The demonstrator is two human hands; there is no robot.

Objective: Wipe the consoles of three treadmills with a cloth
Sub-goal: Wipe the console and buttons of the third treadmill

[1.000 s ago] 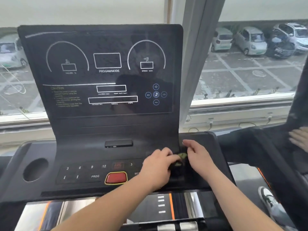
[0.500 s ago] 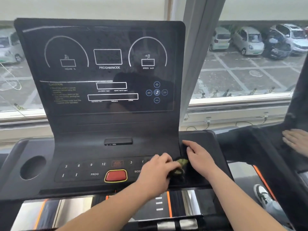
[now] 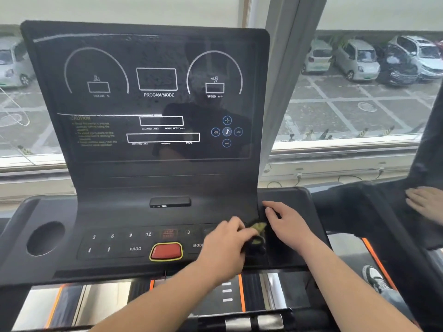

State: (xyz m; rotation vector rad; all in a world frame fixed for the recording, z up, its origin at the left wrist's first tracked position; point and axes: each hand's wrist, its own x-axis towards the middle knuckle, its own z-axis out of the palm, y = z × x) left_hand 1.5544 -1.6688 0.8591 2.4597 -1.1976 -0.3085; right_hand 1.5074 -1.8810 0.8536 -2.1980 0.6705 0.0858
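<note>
Step in hand: the right end of the black plastic treadmill console [image 3: 115, 207] is judged to be under wiping, beside the keypad.
Cloth: the crumpled dark and olive-green cloth [image 3: 259, 230] is bunched on the console deck between the two hands, just right of the number keys.
Left grip: the left hand [image 3: 223, 245] is curled round the cloth, knuckles up, and the cloth is held against the deck.
Right grip: the right hand [image 3: 288, 226] is laid flat with fingers spread wide on the deck's right end, and nothing is held (its thumb is just beside the cloth; contact cannot be told).
Doing it well: the cloth would best be opened out flatter so that more of it meets the surface. Overlapping strokes should be led along the deck. The red oval stop button with a yellow rim [image 3: 166, 251] should be passed over lightly.
Still to do: the glossy black upright display panel [image 3: 155, 92] shows speckled marks and is judged unwiped.
Containers: a round black cup recess [image 3: 45, 238] is sunk into the deck's left end. Its inside is dark and no contents can be made out.
Neighbour: another person's hand [image 3: 424, 204] is seen on the next machine, at the right edge.
</note>
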